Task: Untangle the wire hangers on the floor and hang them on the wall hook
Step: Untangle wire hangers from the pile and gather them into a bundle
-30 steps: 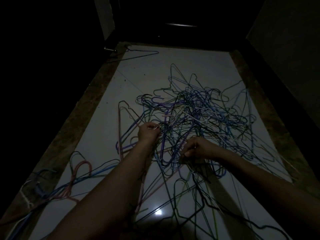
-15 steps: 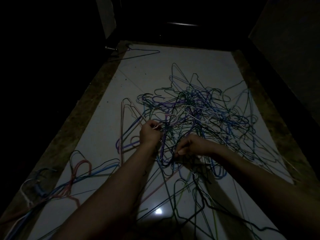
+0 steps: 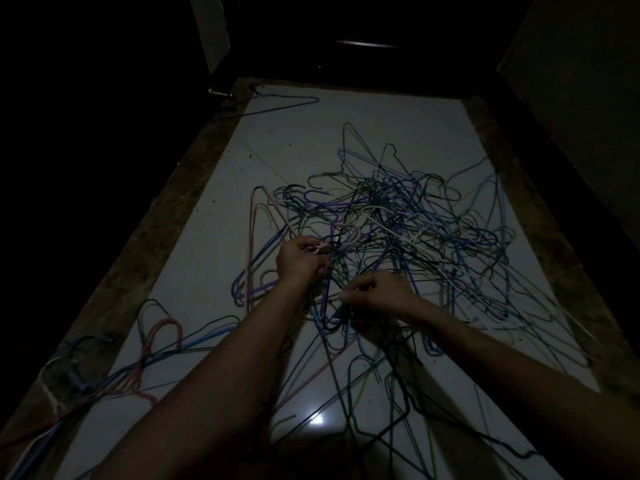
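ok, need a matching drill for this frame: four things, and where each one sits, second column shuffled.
Things:
1. left hand
2. right hand
3. lone dark hanger
4. pink hanger

Places:
A. far left of the floor, apart from the pile
B. near left, beside blue wires
C. left edge of the pile, fingers round pale wires
D. near edge of the pile, fingers pinching a wire

Pairs: 1-C, 2-D, 3-A, 4-B
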`<action>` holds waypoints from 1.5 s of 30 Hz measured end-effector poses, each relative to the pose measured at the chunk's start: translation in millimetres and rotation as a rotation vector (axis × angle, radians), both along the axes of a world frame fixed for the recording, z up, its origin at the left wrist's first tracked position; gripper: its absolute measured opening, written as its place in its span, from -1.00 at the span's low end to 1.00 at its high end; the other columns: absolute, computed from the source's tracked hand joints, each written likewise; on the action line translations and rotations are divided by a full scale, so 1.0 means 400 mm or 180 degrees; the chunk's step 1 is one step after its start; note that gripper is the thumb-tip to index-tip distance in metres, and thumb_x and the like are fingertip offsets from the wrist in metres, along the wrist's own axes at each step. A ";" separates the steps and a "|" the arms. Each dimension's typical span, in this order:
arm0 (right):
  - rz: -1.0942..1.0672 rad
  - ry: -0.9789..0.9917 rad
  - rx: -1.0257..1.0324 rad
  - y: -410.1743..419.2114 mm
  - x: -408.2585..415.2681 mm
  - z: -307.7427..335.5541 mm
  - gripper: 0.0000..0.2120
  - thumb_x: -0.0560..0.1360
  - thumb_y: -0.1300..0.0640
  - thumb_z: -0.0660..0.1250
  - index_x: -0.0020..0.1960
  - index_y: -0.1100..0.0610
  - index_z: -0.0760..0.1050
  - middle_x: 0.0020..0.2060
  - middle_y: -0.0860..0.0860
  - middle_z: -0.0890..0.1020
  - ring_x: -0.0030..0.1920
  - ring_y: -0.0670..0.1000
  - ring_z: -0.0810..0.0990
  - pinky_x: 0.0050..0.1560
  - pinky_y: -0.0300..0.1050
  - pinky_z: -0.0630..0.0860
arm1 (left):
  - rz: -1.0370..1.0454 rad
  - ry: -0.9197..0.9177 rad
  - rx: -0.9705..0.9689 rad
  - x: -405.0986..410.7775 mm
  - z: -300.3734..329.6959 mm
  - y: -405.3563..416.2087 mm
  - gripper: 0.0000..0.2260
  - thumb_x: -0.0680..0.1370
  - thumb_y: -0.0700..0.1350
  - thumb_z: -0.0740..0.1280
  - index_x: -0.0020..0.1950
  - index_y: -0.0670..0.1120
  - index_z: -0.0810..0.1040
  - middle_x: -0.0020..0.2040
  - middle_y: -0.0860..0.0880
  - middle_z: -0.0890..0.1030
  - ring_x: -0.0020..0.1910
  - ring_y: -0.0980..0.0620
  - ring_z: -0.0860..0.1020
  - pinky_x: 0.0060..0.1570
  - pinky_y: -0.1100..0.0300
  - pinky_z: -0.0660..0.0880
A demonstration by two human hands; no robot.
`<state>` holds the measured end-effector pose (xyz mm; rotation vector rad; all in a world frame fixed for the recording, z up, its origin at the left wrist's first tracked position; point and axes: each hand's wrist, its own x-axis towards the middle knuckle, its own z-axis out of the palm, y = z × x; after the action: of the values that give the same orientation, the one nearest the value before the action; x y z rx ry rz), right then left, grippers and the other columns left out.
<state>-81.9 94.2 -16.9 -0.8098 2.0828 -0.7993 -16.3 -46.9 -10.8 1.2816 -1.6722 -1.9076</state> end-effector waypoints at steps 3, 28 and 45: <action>-0.0209 0.0043 -0.0102 -0.005 0.007 -0.010 -0.92 0.49 0.02 0.37 -0.16 -0.08 0.62 -0.09 -0.09 0.67 0.02 -0.11 0.57 0.24 -0.15 0.42 | -0.0036 0.0016 0.0026 0.002 0.005 -0.003 -0.74 0.42 -0.49 0.33 -0.21 -0.13 0.45 -0.26 -0.14 0.54 -0.40 -0.08 0.48 -0.48 0.22 0.46; 0.0667 0.0498 0.0816 -0.100 -0.015 0.037 -0.57 0.57 0.09 0.21 -0.49 -0.05 0.46 -0.31 -0.15 0.43 -0.05 -0.09 0.37 0.24 0.08 -0.01 | -0.0696 0.0129 -0.0675 0.053 0.007 -0.070 -0.77 0.47 -0.49 0.20 -0.04 -0.23 0.53 0.00 -0.19 0.60 -0.12 -0.01 0.52 -0.34 0.33 0.39; 0.0832 0.1018 0.0085 -0.195 0.040 0.090 -0.82 0.52 -0.01 0.31 -0.23 -0.01 0.59 -0.04 -0.05 0.64 0.16 -0.03 0.45 0.39 0.03 0.00 | -0.0969 -0.0449 -0.1951 0.136 0.018 -0.199 -0.63 0.38 -0.44 0.12 -0.29 0.07 0.34 -0.26 0.13 0.62 -0.01 -0.04 0.62 -0.11 -0.07 0.53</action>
<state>-66.1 16.4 19.2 -1.2313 2.1929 -0.5249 38.2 -126.6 -3.6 0.9657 -2.3840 -1.2759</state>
